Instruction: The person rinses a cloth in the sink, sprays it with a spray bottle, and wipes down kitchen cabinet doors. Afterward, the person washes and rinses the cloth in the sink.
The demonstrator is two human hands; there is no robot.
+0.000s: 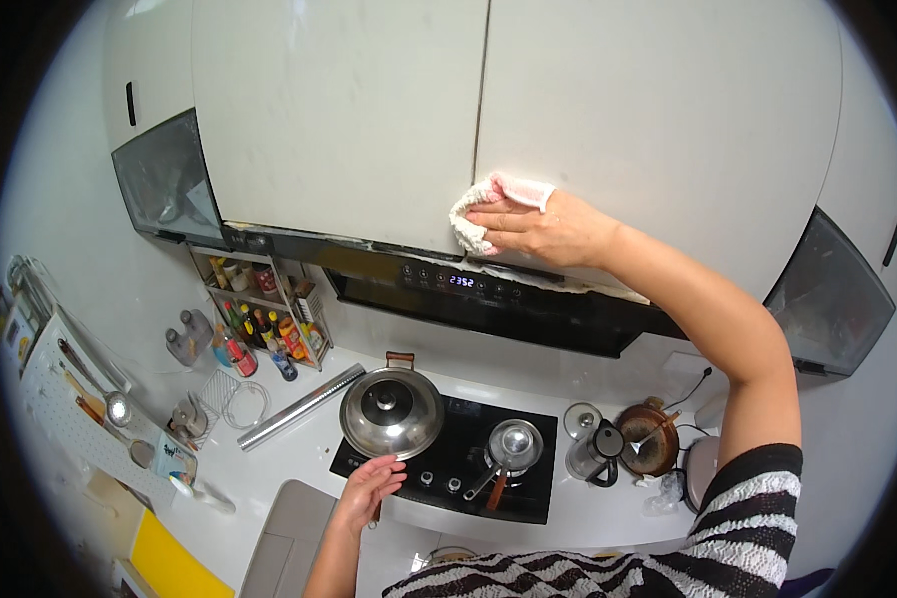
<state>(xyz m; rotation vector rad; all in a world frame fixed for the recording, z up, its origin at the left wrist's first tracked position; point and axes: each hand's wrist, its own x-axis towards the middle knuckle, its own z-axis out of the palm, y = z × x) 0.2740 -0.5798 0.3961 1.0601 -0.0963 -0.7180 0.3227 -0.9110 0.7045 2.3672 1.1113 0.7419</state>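
My right hand [542,228] presses a white and pink cloth [472,217] against the white cabinet doors [628,127], at the lower end of the dark gap between them. Just below runs the black range hood [486,306], with a lit display and whitish residue along its top edge. Lower down, my left hand [374,486] hangs with its fingers apart and holds nothing. It is nearest to a lidded steel wok [392,430] on the black gas hob [460,430]; whether the fingertips touch the wok's rim I cannot tell.
On the hob's right burner sits a small saucepan [514,447]. An electric kettle [596,452] and a brown pot [646,441] stand right of it. At left are a rack of bottles [269,314], a foil-like roll [303,407] and a pegboard with utensils [82,418].
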